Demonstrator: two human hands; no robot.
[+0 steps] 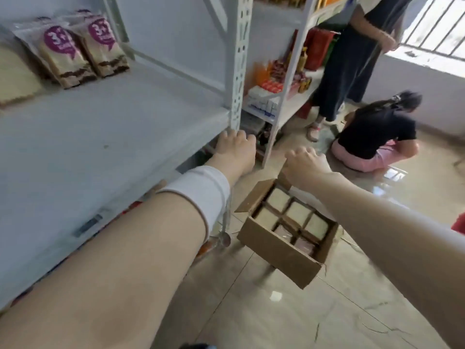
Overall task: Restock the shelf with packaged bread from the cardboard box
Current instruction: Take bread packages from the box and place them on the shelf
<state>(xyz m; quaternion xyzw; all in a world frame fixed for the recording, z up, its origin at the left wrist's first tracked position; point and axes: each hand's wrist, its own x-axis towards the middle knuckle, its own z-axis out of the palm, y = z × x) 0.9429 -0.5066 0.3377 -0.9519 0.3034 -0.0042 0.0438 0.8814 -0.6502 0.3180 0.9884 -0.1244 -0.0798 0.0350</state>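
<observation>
Packaged bread (pixel 298 212) sits in the cardboard box (pixel 276 255), pale packs standing on end in rows with their tops showing. The box is open on the glossy tiled floor (pixel 302 311), just beside the front edge of the white shelf (pixel 113 137). It looks tilted, and I cannot tell whether it rests flat on the floor or is partly lifted.

Both forearms reach forward from the bottom of the view, the left one wearing a white wristband (pixel 201 195). The right hand (pixel 304 165) is over the far side of the box, its fingers curled round the top of the far flap and gripping it. The left hand (pixel 234 149) is at the shelf's front corner, right by the foot of the perforated upright post (pixel 239 59). Its fingers bend down out of sight, so whether it grasps anything cannot be told.

Further back on the shelf, near the rear wall, two bread packs with purple round labels (pixel 83 54) lean side by side, touching each other. A larger pale pack (pixel 15 79) lies at the left edge.

Beyond the post stands a second shelving unit (pixel 284 102) stacked with colourful goods. Past it one person (pixel 352 66) stands in dark clothes, and another (pixel 377 137) crouches on the floor in a black top and pink trousers, below a barred window (pixel 437 23).
</observation>
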